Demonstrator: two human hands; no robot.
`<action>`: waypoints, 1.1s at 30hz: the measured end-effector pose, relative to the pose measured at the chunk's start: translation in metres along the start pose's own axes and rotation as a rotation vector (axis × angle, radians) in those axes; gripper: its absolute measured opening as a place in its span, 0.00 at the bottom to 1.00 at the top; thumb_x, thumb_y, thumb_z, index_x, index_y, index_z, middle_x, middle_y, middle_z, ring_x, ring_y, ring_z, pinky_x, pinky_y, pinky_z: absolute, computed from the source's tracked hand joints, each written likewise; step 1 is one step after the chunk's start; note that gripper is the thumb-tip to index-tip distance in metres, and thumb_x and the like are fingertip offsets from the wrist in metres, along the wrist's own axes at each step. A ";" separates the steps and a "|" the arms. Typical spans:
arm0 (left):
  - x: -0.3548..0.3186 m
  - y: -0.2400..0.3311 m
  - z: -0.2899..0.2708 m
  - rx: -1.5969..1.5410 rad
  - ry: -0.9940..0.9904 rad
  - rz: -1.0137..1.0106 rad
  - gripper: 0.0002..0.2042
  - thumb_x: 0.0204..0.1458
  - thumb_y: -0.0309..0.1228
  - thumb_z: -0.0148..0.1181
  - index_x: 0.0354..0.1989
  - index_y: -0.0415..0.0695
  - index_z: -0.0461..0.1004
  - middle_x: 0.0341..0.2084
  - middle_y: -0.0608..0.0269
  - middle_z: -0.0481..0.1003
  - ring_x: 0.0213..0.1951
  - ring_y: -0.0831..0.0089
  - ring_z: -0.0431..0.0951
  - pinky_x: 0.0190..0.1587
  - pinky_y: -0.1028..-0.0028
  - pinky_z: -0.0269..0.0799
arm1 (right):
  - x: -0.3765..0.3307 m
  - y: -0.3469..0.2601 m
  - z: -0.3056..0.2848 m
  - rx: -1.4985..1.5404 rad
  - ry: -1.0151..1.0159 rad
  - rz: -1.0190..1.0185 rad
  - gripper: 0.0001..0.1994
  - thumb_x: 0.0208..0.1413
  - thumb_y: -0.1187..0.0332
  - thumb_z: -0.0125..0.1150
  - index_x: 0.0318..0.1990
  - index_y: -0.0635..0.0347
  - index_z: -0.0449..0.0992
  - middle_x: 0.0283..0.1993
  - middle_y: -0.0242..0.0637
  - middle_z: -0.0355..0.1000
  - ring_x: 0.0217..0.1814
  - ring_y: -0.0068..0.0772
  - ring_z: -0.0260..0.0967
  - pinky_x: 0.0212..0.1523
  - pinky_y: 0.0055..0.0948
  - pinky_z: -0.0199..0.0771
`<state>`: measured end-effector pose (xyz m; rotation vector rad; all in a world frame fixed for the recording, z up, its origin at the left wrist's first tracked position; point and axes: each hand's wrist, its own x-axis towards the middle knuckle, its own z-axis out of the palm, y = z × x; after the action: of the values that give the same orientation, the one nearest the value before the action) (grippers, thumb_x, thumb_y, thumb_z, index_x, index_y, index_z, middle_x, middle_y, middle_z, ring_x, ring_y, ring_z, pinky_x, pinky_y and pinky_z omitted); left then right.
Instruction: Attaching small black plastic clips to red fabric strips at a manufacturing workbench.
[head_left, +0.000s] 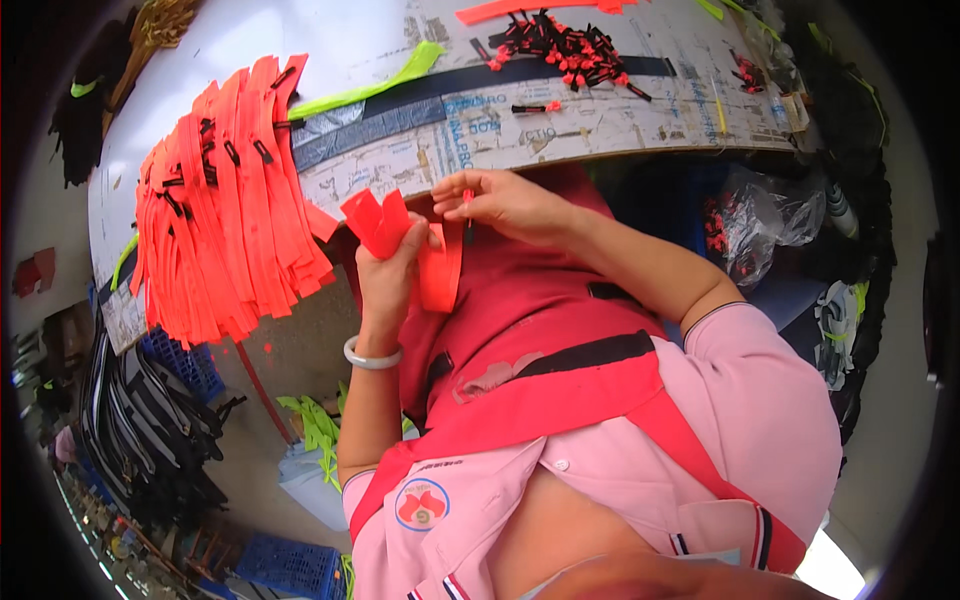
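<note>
By the tabletop's point(395, 158) near edge, the left hand point(392, 258) clamps a folded orange strip point(372, 222); just rightward, the right hand point(510, 205) pinches a small red piece point(468, 196).

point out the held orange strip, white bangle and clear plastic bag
Held orange strip point(440, 275), head view: its hanging part
White bangle point(371, 362), head view: its front band
Clear plastic bag point(757, 215), head view: crumpled middle

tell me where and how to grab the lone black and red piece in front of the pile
Probably best to pinch the piece across its black part, from above, coming over the near edge of the table: it lies flat and slim, roughly along that edge, with room around it.
</note>
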<state>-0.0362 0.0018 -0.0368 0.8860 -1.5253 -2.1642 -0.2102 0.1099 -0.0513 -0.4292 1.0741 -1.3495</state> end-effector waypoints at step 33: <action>-0.008 0.004 0.007 0.115 -0.003 0.067 0.07 0.53 0.27 0.60 0.35 0.37 0.79 0.24 0.68 0.77 0.24 0.85 0.70 0.25 0.81 0.66 | -0.014 -0.030 0.035 -0.603 0.048 -0.171 0.09 0.59 0.69 0.56 0.40 0.66 0.76 0.30 0.32 0.74 0.28 0.17 0.71 0.29 0.17 0.73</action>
<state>-0.0349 0.0100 -0.0288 0.8547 -1.6714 -2.0495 -0.1970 0.1044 -0.0057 -0.9519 1.5103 -1.1661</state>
